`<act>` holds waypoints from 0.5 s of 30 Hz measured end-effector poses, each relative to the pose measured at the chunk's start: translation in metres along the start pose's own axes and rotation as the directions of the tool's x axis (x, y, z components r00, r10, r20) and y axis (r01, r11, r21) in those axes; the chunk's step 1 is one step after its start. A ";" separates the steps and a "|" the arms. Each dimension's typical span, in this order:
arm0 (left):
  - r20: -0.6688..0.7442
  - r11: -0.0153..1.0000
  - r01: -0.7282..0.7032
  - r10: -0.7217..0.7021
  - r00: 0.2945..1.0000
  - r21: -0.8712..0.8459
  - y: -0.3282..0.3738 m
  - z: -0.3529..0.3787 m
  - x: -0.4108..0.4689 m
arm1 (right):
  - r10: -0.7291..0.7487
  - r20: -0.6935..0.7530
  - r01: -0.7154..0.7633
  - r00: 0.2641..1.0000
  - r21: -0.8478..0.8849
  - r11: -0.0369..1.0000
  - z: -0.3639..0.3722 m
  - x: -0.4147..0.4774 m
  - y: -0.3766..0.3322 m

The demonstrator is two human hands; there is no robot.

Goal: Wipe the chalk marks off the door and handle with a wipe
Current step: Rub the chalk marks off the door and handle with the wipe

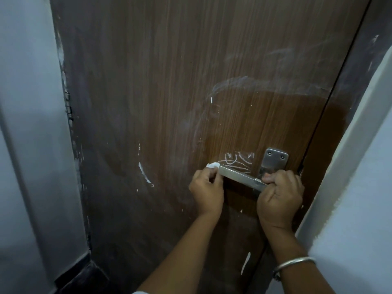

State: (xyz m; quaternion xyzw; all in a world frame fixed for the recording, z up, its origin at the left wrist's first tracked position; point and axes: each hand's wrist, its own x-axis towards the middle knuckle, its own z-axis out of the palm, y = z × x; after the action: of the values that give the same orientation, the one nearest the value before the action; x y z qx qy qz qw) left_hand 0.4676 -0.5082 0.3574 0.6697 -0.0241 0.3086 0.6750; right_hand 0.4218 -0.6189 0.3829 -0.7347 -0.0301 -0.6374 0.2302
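Head view shows a brown wood-grain door [191, 81] filling the middle of the frame, with pale smears across its upper right. White chalk marks [237, 161] sit just above the metal handle [239, 176], right of centre and low in the frame. The left hand [206, 187] has its fingers curled round a white wipe [212, 165], held against the handle's free end. The right hand [280, 198] grips the bar near its screwed plate [275, 159], fingers wrapped round it. A silver bangle [292, 264] circles the right wrist at lower right
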 end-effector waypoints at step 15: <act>-0.118 0.997 -0.081 0.080 0.990 -0.004 0.000 0.001 0.011 | -0.014 0.007 0.014 1.000 -0.013 1.000 -0.001 0.000 0.001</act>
State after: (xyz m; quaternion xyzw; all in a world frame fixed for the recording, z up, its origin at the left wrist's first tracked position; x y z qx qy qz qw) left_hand 0.4774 -0.5045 0.3622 0.6459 -0.0125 0.3746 0.6651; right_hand 0.4211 -0.6204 0.3828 -0.7380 -0.0319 -0.6368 0.2211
